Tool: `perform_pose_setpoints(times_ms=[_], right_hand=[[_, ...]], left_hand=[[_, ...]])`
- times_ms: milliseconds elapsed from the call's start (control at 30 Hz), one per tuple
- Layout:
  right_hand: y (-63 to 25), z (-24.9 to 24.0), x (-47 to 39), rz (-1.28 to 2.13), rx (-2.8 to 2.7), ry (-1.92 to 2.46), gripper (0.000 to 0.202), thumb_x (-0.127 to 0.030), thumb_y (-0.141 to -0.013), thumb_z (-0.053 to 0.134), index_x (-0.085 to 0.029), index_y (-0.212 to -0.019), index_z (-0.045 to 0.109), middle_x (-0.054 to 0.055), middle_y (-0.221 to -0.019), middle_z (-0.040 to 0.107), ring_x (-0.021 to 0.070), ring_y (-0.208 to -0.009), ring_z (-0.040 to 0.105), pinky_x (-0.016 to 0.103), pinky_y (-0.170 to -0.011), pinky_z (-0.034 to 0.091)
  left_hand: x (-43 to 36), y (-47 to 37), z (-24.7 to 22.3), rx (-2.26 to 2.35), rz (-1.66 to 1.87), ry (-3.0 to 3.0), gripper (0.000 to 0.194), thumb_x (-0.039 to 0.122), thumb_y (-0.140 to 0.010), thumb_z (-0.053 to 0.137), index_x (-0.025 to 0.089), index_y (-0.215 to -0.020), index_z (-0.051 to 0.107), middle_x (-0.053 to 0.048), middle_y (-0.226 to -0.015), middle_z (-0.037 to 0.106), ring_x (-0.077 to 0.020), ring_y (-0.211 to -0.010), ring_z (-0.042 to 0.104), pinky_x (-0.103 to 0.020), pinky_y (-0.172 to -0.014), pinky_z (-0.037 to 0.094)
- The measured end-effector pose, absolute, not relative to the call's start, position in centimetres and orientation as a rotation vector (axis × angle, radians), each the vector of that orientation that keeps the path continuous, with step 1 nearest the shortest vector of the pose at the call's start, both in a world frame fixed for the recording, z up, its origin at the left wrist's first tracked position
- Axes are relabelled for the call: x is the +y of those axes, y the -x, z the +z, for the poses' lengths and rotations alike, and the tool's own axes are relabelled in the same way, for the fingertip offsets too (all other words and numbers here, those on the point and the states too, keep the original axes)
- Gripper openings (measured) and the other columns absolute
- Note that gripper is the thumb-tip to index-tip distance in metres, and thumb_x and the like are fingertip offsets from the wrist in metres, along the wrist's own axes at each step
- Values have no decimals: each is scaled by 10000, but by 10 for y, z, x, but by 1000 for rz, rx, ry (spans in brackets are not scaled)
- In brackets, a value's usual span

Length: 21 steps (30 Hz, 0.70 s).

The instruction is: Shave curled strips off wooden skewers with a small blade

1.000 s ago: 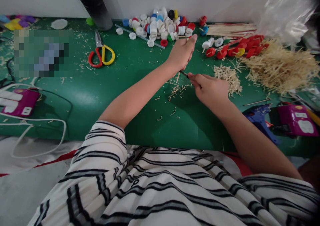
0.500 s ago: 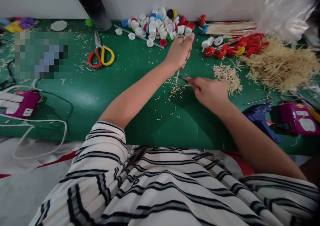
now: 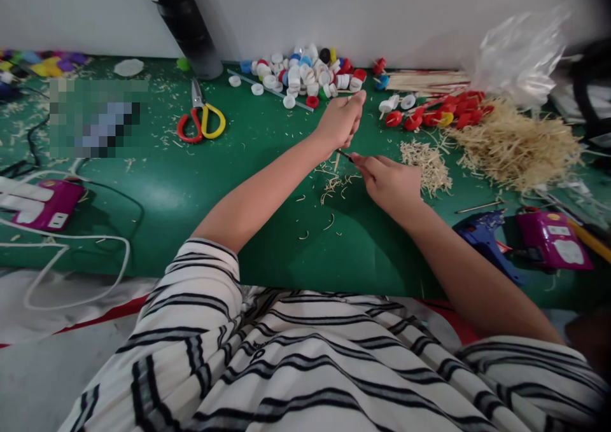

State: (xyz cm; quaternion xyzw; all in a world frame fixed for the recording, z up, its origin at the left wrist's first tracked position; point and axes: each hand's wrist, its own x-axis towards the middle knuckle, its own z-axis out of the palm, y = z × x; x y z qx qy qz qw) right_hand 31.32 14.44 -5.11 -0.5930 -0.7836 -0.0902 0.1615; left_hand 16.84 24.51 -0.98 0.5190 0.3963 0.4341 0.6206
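My left hand (image 3: 340,121) is closed around a thin wooden stick (image 3: 337,162), whose lower end sticks out below the fist. My right hand (image 3: 392,182) grips a slim dark knife (image 3: 345,156), most of its handle hidden in the fingers. The blade lies against or very close to the stick, just under my left hand. Curled wood shavings (image 3: 334,189) are scattered on the green table (image 3: 281,241) beneath the hands.
Bottle caps (image 3: 305,76) are heaped at the back, near a black bottle (image 3: 191,37). Scissors (image 3: 203,117) lie on the left. On the right are red caps on sticks (image 3: 465,109), piles of shavings (image 3: 520,142), a blue glue gun (image 3: 487,235) and a purple power socket (image 3: 554,238).
My right hand has moved slightly left and the knife has come up to the stick, close under my left hand. The whole view has shifted a little as the head tilted.
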Motion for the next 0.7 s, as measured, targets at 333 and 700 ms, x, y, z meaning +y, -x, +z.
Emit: perform_pose_setpoints(times_ms=[333,700], right_hand=[[-310,-49,146,-211,-2221,1719,466,-424,-1082,327,-268,-1222,743,59,-1022,791,179,-822,669,314,-560,260],[-313,-55,145,-95,-2226,1678,386,-397,-1063,388,-296,-1204,733,20,-1201,781,196,-963,724,297,-562,339]], left_hand=[[248,-163,-5,1047,930,-1573,500,507,-1069,325,200,-697,457,25,-496,375,-82,-458,383,-263,-524,358],[262,-155,-16,1081,940,-1596,553,553,-1059,286,204,-668,461,-1,-524,419,-92,-462,430,-264,-551,417]])
